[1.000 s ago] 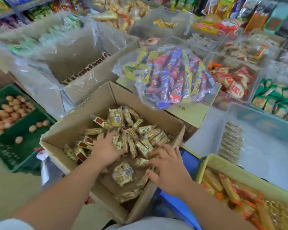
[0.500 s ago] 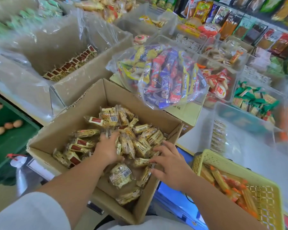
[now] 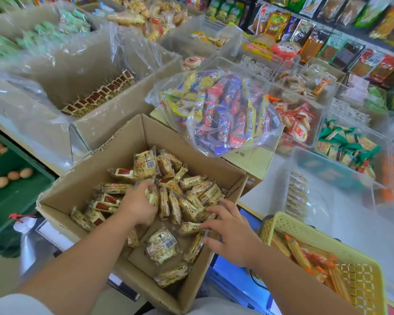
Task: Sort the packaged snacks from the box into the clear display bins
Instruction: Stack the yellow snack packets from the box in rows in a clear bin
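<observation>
Two bare hands are down inside an open cardboard box (image 3: 82,192) of small wrapped snack packets (image 3: 191,201). Well left of both hands, a green crate (image 3: 16,201) holds a few eggs (image 3: 14,176). The left hand (image 3: 138,204) lies on the middle of the pile, its fingers (image 3: 146,186) curled down into the packets and closed around a cluster of them; how many it grips cannot be told. Packets with dark red labels lie just left of that hand, and one clear packet with a barcode (image 3: 162,246) sits on the bare box floor below, between the two wrists. The right hand (image 3: 231,233) rests at the box's right side, fingers (image 3: 208,227) spread and open, their tips touching a packet lying flat under them, the thumb against packets at the box's near right wall. Beyond the fingertips, past the box's far rim, a clear bag of blue, red and yellow wrapped sticks (image 3: 223,114) sits on another carton. Right of the right hand stands a yellow perforated basket (image 3: 359,276) with orange-wrapped sticks in it. Farther right and beyond, a clear display bin (image 3: 341,178) holds one upright row of packets (image 3: 297,194) against its left wall, and other clear bins behind it hold green and red-and-white snacks.
</observation>
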`<action>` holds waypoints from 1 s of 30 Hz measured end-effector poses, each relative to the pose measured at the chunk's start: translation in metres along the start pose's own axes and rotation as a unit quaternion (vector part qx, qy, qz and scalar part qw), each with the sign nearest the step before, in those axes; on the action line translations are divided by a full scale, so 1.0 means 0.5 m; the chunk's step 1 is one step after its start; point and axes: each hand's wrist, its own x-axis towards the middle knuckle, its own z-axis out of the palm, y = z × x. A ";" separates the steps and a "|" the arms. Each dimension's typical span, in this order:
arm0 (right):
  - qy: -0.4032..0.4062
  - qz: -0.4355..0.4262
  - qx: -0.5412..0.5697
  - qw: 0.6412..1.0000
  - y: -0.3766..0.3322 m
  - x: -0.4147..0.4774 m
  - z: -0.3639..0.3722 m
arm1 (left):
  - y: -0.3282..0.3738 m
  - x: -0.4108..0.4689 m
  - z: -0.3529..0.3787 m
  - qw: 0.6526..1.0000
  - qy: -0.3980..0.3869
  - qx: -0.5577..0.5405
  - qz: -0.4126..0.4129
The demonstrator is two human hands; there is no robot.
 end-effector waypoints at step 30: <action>0.090 0.051 0.585 0.804 0.185 -0.151 -0.144 | 0.381 -0.359 0.216 0.912 0.258 -0.123 0.293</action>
